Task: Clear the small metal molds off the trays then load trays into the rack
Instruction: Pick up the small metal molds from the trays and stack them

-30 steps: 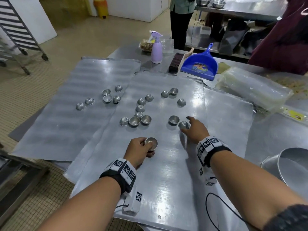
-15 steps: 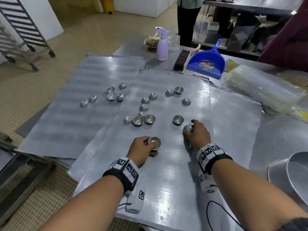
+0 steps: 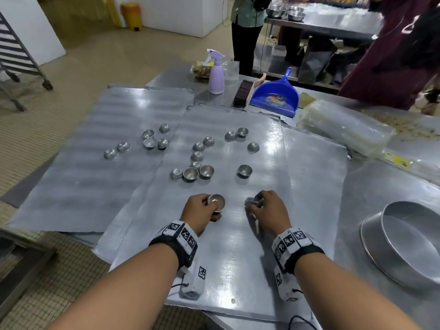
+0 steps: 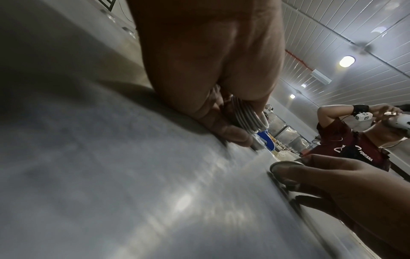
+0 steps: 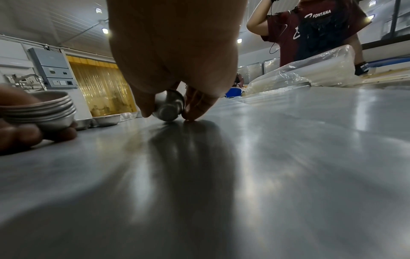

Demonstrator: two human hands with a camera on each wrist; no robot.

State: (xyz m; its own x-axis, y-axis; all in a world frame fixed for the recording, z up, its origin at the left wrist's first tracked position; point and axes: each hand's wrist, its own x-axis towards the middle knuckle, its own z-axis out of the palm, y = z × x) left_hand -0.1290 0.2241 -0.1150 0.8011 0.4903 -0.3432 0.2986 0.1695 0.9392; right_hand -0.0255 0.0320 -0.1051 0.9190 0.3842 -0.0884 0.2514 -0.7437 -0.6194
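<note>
Left hand [image 3: 198, 210]: its fingers are curling around a stack of molds [image 3: 216, 202], open side up, just above the middle tray [image 3: 238, 258] near its front edge.
Right hand [image 3: 267, 210]: its fingertips [image 5: 195, 112] are pinching one small mold [image 5: 169, 106], tipped on its side, touching the same tray, just beside the stack.
Loose molds [image 3: 200, 171]: lying farther back on the middle tray.
Left tray [image 3: 71, 186]: holding six more molds [image 3: 150, 142] near its far right corner.
</note>
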